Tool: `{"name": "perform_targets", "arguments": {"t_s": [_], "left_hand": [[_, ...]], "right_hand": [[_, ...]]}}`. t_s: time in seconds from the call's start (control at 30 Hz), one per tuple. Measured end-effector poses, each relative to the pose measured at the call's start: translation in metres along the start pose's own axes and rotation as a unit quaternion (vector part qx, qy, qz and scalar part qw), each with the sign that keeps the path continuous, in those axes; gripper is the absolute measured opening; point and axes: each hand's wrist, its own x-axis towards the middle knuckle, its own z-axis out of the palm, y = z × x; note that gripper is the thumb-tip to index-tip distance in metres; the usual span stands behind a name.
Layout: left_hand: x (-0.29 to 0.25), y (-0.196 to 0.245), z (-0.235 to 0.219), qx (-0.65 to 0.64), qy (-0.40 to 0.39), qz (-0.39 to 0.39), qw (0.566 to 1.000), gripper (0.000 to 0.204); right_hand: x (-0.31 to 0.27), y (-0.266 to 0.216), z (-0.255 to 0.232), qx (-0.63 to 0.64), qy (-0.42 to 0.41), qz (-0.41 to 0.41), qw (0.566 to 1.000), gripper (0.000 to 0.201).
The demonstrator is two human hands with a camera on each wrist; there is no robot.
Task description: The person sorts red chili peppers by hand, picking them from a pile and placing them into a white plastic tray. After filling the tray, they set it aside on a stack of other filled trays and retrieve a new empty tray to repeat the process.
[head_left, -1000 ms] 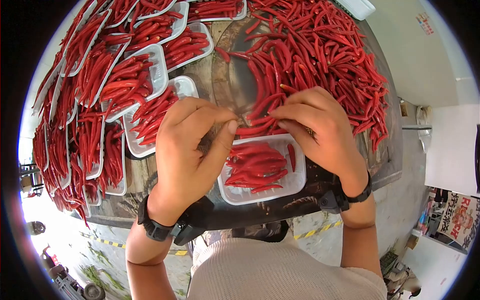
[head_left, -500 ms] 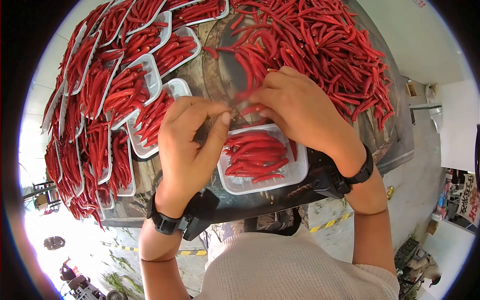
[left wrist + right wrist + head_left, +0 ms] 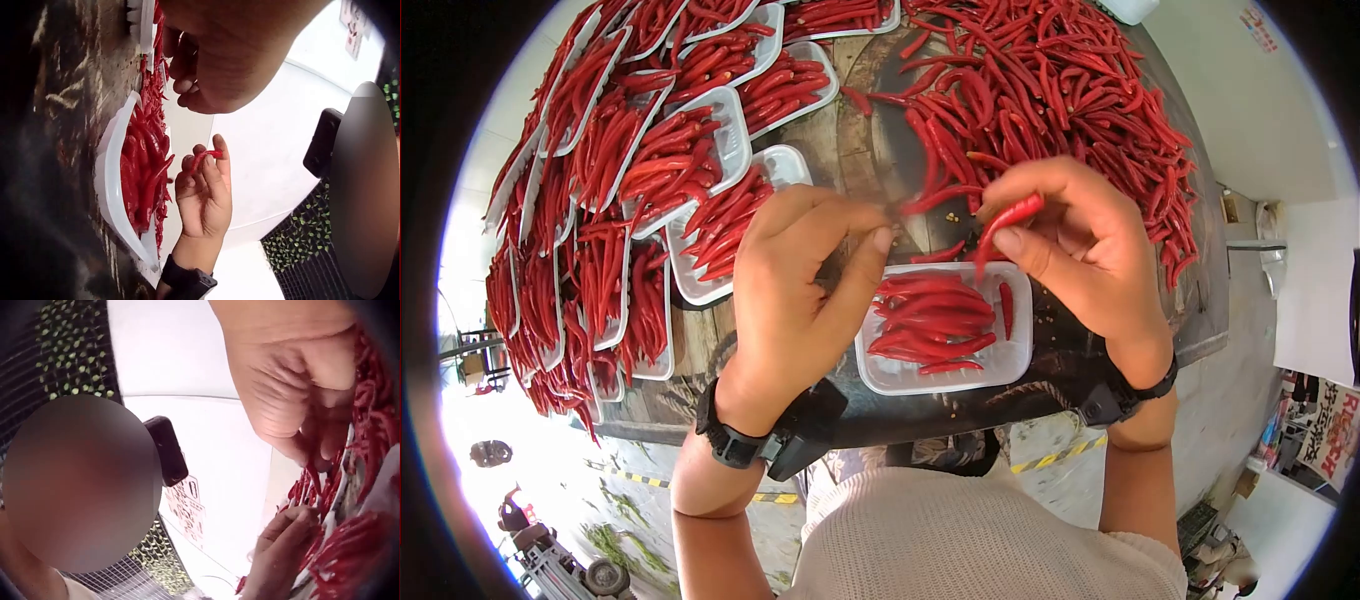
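My right hand [image 3: 1090,250] pinches a red chili pepper [image 3: 1012,214] between thumb and fingers, above the right side of a white plastic tray [image 3: 860,350]. Inside that tray lie several chilies [image 3: 930,320], mostly side by side, with a single one [image 3: 1007,308] apart at its right. My left hand [image 3: 795,290] hovers over the tray's left edge, fingers curled, thumb and index tips close together. A blurred red chili [image 3: 925,203] overlaps those fingertips in the head view; I cannot tell if they hold anything. In the left wrist view, the right hand [image 3: 206,206] faces the camera with its chili.
A big heap of loose chilies [image 3: 1060,110] covers the back right of the worn wooden table [image 3: 855,160]. Trays filled with chilies [image 3: 675,155] stand crowded and overlapping on the left. The table's front edge [image 3: 900,428] runs just before the person's body.
My right hand reached inward near the left fingertips, then drew back right, and now shows a chili in its pinch. The left hand stays nearly in place over the tray's edge.
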Motion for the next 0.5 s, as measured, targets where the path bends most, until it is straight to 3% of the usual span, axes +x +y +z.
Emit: {"name": "perform_targets", "arguments": {"t_s": [0.07,0.13,0.2,0.23,0.3,0.5], "left_hand": [[0.000,0.002,-0.003,0.008,-0.012,-0.004,1.000,0.009],[0.000,0.003,-0.004,0.015,-0.023,-0.008,1.000,0.009],[0.000,0.004,-0.004,0.011,-0.023,-0.004,1.000,0.009],[0.000,0.003,-0.003,0.010,-0.021,-0.007,1.000,0.009],[0.000,0.000,-0.001,0.005,0.001,0.006,1.000,0.011],[0.000,0.000,-0.001,0.005,-0.004,-0.005,1.000,0.012]], "right_hand": [[-0.003,0.003,-0.002,-0.060,-0.040,0.022,0.997,0.021],[-0.002,-0.002,0.001,-0.116,-0.025,0.036,0.992,0.017],[-0.001,-0.002,-0.002,-0.106,-0.041,-0.055,0.992,0.014],[-0.001,-0.005,-0.003,-0.106,-0.044,-0.054,0.992,0.014],[-0.002,-0.015,-0.004,-0.100,-0.138,-0.069,0.983,0.014],[-0.014,-0.002,0.025,-0.265,-0.167,-0.179,0.933,0.023]]}}
